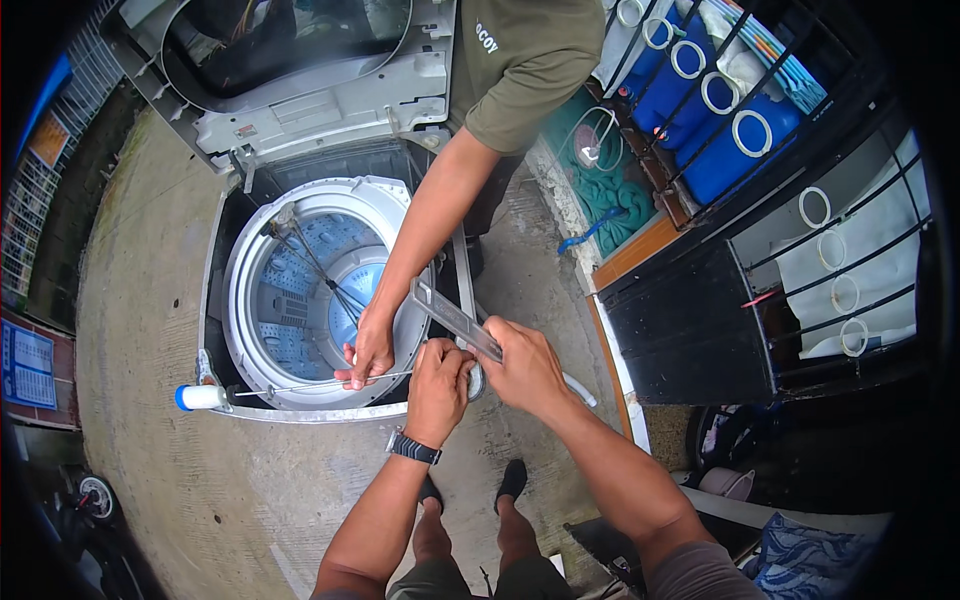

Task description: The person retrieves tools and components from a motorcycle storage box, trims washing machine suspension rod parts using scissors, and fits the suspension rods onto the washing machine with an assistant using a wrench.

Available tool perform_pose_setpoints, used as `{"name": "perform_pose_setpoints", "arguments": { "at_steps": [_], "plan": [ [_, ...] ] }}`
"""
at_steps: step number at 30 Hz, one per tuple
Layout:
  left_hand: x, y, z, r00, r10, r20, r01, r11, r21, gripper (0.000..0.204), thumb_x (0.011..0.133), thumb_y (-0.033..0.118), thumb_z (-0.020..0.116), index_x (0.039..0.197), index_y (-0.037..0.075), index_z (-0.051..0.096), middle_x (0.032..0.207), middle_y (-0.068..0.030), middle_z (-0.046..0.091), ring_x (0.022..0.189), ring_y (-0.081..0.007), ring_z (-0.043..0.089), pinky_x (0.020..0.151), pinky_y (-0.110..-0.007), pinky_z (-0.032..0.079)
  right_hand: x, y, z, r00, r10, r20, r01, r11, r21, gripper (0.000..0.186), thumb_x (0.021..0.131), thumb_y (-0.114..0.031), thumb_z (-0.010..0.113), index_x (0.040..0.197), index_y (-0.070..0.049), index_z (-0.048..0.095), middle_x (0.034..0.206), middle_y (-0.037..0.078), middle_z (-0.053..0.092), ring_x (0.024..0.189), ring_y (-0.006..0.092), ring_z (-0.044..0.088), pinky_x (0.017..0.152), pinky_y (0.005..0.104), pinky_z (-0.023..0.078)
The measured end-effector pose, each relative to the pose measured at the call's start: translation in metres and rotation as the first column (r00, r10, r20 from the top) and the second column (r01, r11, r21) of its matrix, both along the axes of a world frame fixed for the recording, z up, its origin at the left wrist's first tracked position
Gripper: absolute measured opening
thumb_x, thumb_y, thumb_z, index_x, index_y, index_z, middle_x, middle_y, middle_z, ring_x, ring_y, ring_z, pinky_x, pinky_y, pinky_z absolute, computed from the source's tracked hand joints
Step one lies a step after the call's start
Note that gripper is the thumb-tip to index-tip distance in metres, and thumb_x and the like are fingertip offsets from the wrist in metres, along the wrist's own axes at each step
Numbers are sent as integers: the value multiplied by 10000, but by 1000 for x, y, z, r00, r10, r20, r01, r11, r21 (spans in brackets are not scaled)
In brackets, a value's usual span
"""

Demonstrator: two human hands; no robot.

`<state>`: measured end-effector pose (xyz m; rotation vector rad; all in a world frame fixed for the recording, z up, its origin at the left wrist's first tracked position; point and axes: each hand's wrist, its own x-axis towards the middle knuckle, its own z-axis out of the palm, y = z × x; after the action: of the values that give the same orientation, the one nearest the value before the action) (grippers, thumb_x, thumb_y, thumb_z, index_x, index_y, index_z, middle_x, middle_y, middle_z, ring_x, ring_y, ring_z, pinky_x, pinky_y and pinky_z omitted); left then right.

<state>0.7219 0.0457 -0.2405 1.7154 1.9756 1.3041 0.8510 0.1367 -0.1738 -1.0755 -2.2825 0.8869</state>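
Note:
My left hand [438,392], with a dark watch at its wrist, is closed at the right end of a thin metal rod [300,386]. The rod crosses the front rim of an opened top-loading washing machine [330,412] and ends at the left in a white cylinder with a blue cap [202,398]. Another person's hand [372,350] touches the rod just left of mine. My right hand [527,367] grips a long grey flat bar [455,318], slotted at its far end, above the machine's front right corner. A pale rounded piece [476,384] partly shows between my hands.
Inside the tub ring [240,280], several thin rods lie across the blue-lit drum. The machine's top cover [320,125] stands raised at the back. The other person, in an olive shirt [530,60], stands beyond it. Barred windows [800,200] and blue containers [720,130] flank the right.

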Motion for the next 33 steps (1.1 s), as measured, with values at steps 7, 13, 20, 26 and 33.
{"name": "perform_pose_setpoints", "arguments": {
  "at_steps": [7,13,20,26,33],
  "plan": [
    [-2,0,3,998,-45,-40,43,998,-43,75,874,60,735,919,22,688,967,-124,593,949,-333,599,822,-437,493,54,-12,-39,971,-235,-30,204,894,-399,138,939,-135,717,1035,-39,696,958,117,737,849,237,702,776,374,532],
    [-5,6,7,977,-76,-202,51,991,-124,69,893,98,718,909,33,703,861,-106,570,874,-332,580,759,-453,473,55,-37,-70,940,-292,-175,187,872,-452,199,940,-156,734,1099,-43,699,976,104,758,919,221,724,849,366,538],
    [-11,6,3,981,-115,-157,104,992,-77,76,891,107,724,898,36,698,837,-114,556,838,-328,586,735,-448,479,36,-26,-49,964,-235,-125,194,943,-272,182,943,-164,719,1041,-18,672,949,176,729,880,367,708,788,434,539],
    [-13,6,1,968,-136,-213,123,990,-73,92,901,131,718,905,45,686,844,-99,544,839,-311,581,721,-440,482,30,-21,-51,983,-157,-100,149,986,-80,163,950,-144,698,994,-4,625,858,196,642,778,418,636,703,483,485],
    [-14,6,1,966,-141,-216,124,988,-88,68,879,106,678,906,45,666,867,-100,540,841,-301,564,731,-437,488,27,-13,-37,993,-121,8,121,985,-120,161,942,-133,705,972,-6,611,892,198,658,810,418,650,707,479,494]
  ]
}}
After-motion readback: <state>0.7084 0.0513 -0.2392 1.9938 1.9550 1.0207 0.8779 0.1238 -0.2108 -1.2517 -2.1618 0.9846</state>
